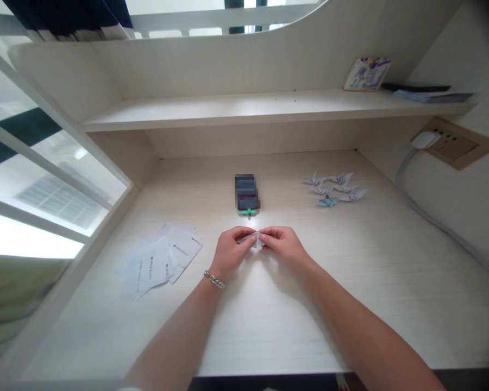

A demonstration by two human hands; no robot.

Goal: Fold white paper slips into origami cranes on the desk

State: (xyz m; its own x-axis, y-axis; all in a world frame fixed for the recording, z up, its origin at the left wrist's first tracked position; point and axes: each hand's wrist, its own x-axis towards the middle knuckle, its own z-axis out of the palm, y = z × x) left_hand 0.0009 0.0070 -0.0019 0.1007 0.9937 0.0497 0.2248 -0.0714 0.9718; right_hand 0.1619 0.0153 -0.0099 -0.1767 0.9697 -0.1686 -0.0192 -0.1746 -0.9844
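A small folded piece of white paper (258, 242) is pinched between my two hands over the middle of the desk. My left hand (233, 248), with a chain bracelet (214, 279) at its wrist, is closed on the paper's left part. On its right part my right hand (284, 244) is closed, thumb and fingertips together. The fingers cover much of the paper, so its full shape is hidden. Just beyond the hands lies a phone (246, 193) in a green case, its screen blurred out. Several folded paper cranes (344, 188), one of them bluish (327, 201), stand at the back right.
Loose printed paper sheets (150, 267) overlap on the desk's left side. A shelf (212, 111) spans the back, with a small colourful packet (367, 73) and flat dark and pale items at its right. From a wall socket (458, 142) a grey cable (427, 217) runs down the right side.
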